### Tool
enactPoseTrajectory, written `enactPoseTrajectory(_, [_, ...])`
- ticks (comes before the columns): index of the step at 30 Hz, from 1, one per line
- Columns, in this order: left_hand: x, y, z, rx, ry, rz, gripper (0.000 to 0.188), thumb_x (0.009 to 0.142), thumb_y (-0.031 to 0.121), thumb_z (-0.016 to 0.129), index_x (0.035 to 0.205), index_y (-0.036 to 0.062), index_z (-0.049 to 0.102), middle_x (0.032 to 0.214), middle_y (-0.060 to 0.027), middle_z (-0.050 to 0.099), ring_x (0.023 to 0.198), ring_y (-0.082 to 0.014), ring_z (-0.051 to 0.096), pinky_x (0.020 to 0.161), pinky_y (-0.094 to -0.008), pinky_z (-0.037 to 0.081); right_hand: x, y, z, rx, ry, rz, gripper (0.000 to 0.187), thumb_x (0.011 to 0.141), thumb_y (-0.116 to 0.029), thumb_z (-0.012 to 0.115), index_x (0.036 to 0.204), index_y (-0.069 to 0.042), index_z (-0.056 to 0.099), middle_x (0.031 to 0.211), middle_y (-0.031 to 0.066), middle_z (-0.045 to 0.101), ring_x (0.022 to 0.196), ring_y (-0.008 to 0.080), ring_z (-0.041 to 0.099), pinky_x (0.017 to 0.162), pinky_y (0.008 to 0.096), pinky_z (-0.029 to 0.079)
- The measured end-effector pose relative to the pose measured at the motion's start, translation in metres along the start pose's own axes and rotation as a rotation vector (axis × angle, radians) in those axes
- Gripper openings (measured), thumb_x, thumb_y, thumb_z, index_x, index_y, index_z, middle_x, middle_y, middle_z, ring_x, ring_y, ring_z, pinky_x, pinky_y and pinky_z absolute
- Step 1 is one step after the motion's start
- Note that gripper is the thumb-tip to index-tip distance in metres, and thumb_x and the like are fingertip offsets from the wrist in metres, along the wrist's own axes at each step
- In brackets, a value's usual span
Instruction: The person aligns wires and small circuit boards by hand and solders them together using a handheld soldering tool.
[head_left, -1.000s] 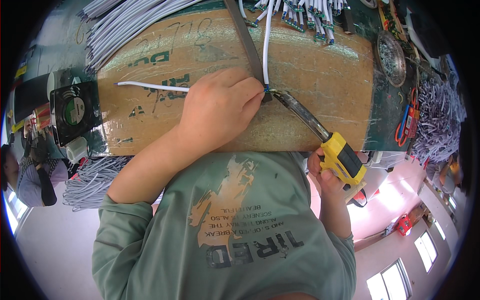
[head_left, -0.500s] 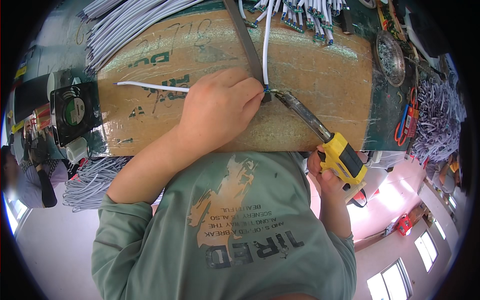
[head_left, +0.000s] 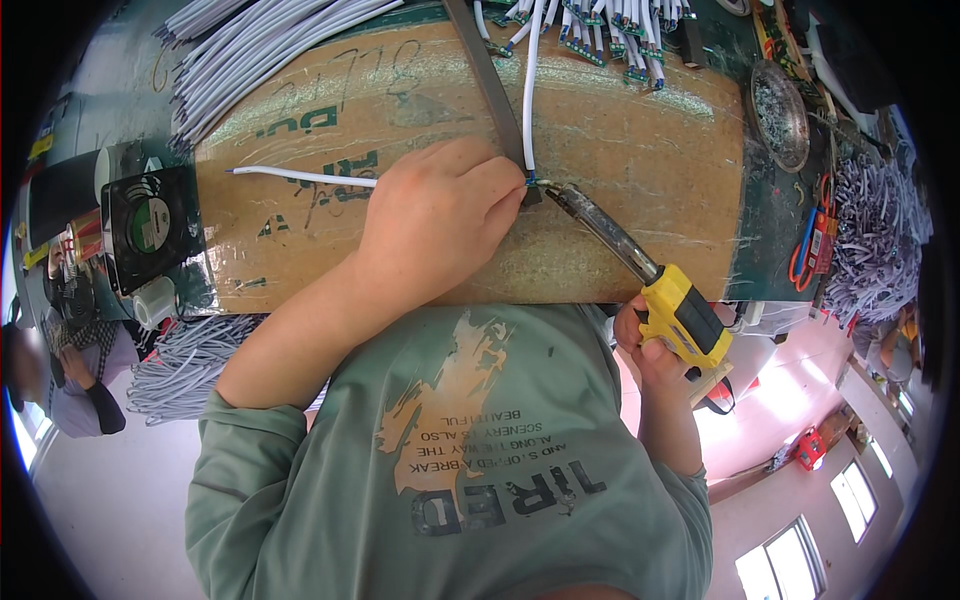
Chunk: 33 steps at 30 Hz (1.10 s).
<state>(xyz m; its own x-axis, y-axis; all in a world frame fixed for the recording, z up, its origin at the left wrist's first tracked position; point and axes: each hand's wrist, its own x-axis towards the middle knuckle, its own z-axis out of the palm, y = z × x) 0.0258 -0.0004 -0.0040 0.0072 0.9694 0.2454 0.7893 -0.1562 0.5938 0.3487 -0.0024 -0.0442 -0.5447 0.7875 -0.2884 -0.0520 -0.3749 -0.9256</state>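
My left hand is closed in a pinch on a white cable. The cable's tail sticks out to the left over the cardboard, and its other end is hidden by the fingers. At the fingertips, a second white cable comes down from the far side to a small blue-green tip at a dark metal strip. My right hand is wrapped round the handle of a yellow soldering gun. Its thin tip touches or nearly touches that joint; I cannot tell which.
White cables lie in a bundle at the far left, and several with small boards at the far middle. A fan stands left. To the right are a metal dish, scissors and a cable heap. Another person sits left.
The soldering gun has shifted very slightly to the left. My left hand holds almost still. At the left edge, the other person's arm and body have moved.
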Motion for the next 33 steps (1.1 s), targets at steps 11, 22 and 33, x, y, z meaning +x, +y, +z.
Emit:
enactPoseTrajectory(11, [-0.001, 0.001, 0.0, 0.003, -0.005, -0.014, 0.007, 0.081, 0.008, 0.074, 0.087, 0.0063, 0.072, 0.084, -0.0071, 0.068, 0.077, -0.0286, 0.067, 0.066, -0.0381, 0.054, 0.002, -0.005, 0.003, 0.021, -0.037, 0.011, 0.044, 0.086, -0.044, 0.079, 0.091, -0.006, 0.057, 0.074, 0.0001, 0.053, 0.064, 0.0104, 0.049, 0.058, 0.0251, 0.036])
enactPoseTrajectory(22, [0.001, 0.001, -0.001, 0.015, -0.013, -0.021, 0.006, 0.081, 0.009, 0.074, 0.087, 0.007, 0.072, 0.084, -0.0077, 0.067, 0.077, -0.0295, 0.067, 0.067, -0.0389, 0.054, -0.002, 0.006, 0.0, 0.109, 0.006, -0.086, 0.071, 0.084, -0.039, 0.082, 0.136, 0.0, 0.053, 0.073, 0.0034, 0.052, 0.062, 0.0141, 0.048, 0.056, 0.0283, 0.035])
enactPoseTrajectory(33, [-0.001, 0.0, -0.001, 0.004, -0.022, -0.023, 0.008, 0.081, 0.01, 0.074, 0.087, 0.0071, 0.07, 0.084, -0.0083, 0.066, 0.08, -0.0309, 0.066, 0.07, -0.0411, 0.053, 0.03, -0.034, 0.014, 0.154, 0.003, -0.224, 0.065, 0.087, -0.027, 0.077, 0.14, -0.006, 0.046, 0.075, 0.0018, 0.051, 0.062, 0.0145, 0.048, 0.059, 0.0306, 0.038])
